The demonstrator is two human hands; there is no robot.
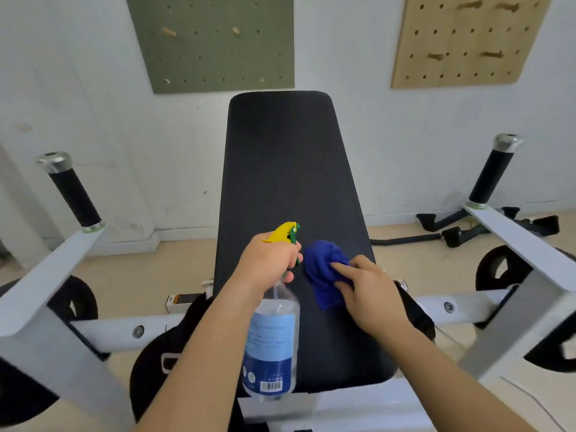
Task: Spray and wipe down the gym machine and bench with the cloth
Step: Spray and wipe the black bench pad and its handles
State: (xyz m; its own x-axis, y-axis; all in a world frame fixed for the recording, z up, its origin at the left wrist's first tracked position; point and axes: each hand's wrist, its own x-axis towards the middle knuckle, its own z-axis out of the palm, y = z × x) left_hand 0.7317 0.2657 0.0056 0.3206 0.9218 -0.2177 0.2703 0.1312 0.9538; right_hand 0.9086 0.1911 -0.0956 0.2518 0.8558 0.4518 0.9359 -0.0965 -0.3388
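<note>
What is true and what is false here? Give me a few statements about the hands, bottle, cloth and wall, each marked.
1. The left hand grips a spray bottle with a yellow and green head. True.
2. The cloth is red. False: it is blue.
3. The right hand holds the cloth over the black bench pad. True.
4. Both pegboards on the wall are green. False: the left pegboard is green, the right pegboard is pale wood.
</note>
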